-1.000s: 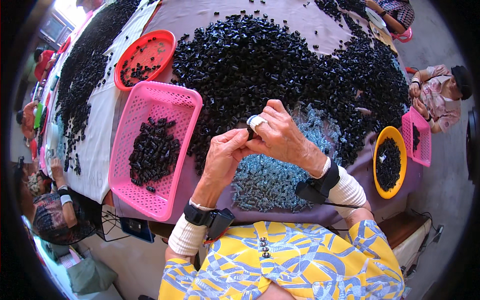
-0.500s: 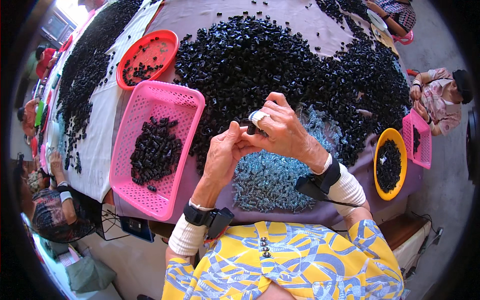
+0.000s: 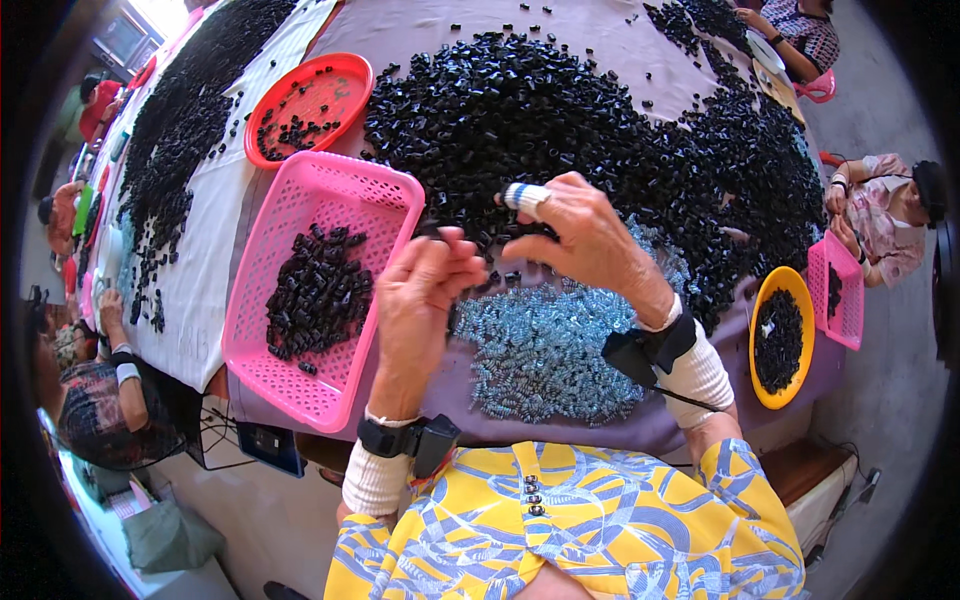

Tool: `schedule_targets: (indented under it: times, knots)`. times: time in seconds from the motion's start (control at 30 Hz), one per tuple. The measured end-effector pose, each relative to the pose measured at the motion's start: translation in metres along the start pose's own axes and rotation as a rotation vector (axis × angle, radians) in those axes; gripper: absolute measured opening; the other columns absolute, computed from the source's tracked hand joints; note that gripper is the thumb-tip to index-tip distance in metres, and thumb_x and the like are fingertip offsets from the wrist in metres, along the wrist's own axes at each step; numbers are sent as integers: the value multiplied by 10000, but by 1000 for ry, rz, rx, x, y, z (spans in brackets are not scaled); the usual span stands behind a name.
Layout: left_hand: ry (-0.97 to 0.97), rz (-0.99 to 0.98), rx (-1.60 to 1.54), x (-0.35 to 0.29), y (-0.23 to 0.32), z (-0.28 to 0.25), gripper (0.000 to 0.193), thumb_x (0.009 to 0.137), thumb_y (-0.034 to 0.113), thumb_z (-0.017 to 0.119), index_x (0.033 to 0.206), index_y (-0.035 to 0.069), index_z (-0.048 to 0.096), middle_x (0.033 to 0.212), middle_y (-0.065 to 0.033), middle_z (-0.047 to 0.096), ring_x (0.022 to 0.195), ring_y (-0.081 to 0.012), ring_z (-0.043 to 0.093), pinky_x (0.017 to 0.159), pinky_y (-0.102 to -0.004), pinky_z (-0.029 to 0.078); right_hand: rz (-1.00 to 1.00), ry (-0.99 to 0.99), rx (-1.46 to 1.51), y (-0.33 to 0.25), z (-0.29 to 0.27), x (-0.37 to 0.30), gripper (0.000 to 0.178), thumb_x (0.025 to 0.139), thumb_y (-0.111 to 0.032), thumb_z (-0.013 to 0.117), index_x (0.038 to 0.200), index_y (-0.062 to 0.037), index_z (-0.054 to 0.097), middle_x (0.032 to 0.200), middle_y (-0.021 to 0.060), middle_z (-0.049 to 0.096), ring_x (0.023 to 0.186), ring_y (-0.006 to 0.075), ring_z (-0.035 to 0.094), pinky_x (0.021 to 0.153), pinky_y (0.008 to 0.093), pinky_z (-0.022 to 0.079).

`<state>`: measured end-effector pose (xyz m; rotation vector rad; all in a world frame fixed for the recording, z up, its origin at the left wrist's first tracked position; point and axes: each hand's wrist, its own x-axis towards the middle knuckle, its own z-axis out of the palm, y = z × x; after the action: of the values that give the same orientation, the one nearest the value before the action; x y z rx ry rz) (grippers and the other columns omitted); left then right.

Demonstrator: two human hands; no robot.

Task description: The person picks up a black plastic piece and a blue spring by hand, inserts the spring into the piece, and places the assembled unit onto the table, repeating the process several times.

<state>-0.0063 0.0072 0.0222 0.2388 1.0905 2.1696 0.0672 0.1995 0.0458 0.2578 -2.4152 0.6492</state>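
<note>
My left hand [image 3: 418, 300] is beside the pink basket's right wall, its thumb and fingers closed on a small black plastic part [image 3: 430, 230] that shows at the fingertips. My right hand [image 3: 590, 235], with white tape around one finger, is over the lower edge of a large heap of black plastic parts [image 3: 500, 120]. Thumb and taped finger are spread apart there, with nothing visible between them. Below both hands lies a pile of small bluish, clear springs or coil-like pieces [image 3: 550, 355]. The pink basket [image 3: 395, 195] holds a mound of black parts.
A red round tray [image 3: 355, 80] with scattered black parts stands beyond the basket. At right are a yellow bowl [image 3: 757, 345] and a smaller pink basket [image 3: 852, 290], both with black parts. Other people sit at the right edge and around another heap [image 3: 165, 150] at left.
My hands were together over the heap. They have come apart: the left has moved toward the pink basket with a black part, and the right has opened.
</note>
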Motion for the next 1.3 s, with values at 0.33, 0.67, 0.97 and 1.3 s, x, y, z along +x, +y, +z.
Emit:
schedule_targets:
  times: [0.33,0.67,0.97,1.3]
  knots:
    - [221,149,-175,-20,33,-29,341,935,335,494,919,14,609,750,-64,621,646,-151,592,591,-292,505,76,-408,-228,7,34,-38,59,749,-79,573,695,-58,563,680,91,580,647,266,619,551,380,478]
    - [149,-109,161,-9,-10,-14,155,903,137,559,974,8,607,784,-63,636,667,-136,627,617,-262,532,127,-523,-262,0,39,-35,63,732,-120,602,755,-80,559,698,62,586,721,228,597,731,379,394]
    - [84,-127,203,0,-22,-11,176,896,148,574,997,6,598,810,-59,633,696,-118,620,642,-248,537,-3,-450,-438,6,42,-49,83,739,-128,621,768,-68,572,738,77,561,741,239,576,752,367,380]
    - [122,-116,245,-1,-22,-15,176,893,151,580,996,10,605,810,-57,638,689,-114,620,631,-241,532,127,-489,-245,-2,43,-40,76,753,-126,610,777,-72,563,736,77,593,734,247,614,768,396,395]
